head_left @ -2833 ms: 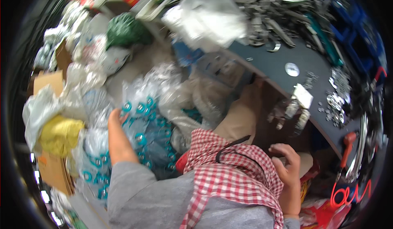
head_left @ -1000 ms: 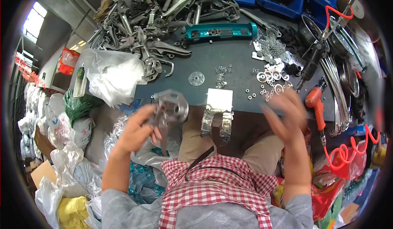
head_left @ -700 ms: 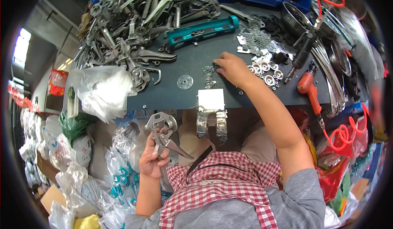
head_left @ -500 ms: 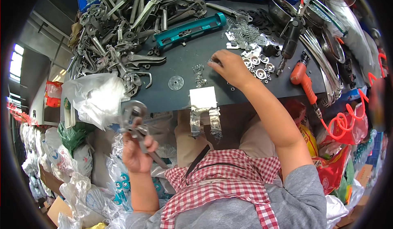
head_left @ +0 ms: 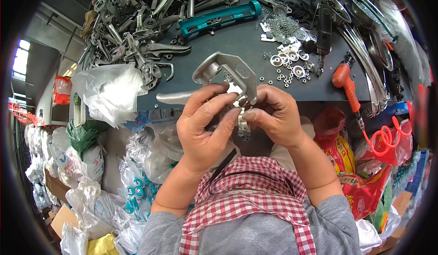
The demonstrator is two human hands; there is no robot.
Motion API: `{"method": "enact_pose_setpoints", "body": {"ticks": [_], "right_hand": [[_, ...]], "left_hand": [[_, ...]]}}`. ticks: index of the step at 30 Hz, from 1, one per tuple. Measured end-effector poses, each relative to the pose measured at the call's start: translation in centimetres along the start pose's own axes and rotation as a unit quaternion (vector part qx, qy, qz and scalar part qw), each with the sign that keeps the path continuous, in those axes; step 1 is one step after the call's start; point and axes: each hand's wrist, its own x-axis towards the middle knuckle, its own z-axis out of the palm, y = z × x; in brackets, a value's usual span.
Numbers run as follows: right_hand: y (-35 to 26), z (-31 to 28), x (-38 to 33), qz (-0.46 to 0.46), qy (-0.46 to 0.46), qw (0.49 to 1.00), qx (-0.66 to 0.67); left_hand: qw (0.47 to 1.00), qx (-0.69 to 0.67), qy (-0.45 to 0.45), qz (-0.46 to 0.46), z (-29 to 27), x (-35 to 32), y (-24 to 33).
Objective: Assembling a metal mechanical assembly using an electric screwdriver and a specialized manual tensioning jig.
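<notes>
A grey metal bracket with a long handle is held above the bench's near edge. My left hand is closed on it, with thumb and fingers about its lower part. My right hand pinches at the bracket's lower right corner; whatever sits between its fingertips is too small or hidden to name. Behind the hands, a white block on a metal stand shows only in part. Small springs behind the bracket are mostly covered by it.
A heap of metal parts fills the back left, beside a teal tray. Springs, round metal cups and nuts lie right of centre. An orange power tool and a black driver are at the right. A plastic bag lies left.
My left hand has brought the bracket up and right over the bench edge. My right hand has come back from beside the springs to meet it. The view has shifted slightly.
</notes>
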Motion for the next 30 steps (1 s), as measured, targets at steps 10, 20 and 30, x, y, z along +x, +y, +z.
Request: {"method": "enact_pose_setpoints", "body": {"ticks": [10,20,30], "right_hand": [[-1.1,-1.4,1.1,0.12,-0.103,0.987,-0.024],[0.7,-2.4,1.8,0.104,-0.184,0.966,-0.146],[7.9,-16.3,11.0,-0.069,-0.082,0.675,-0.73]], "left_hand": [[0.991,0.117,-0.009,0.066,-0.1,0.0,-0.8],[0.98,0.183,-0.048,0.062,-1.5,-1.0,-2.1],[0.966,-0.179,0.018,-0.185,-5.4,-2.7,-0.8]]}}
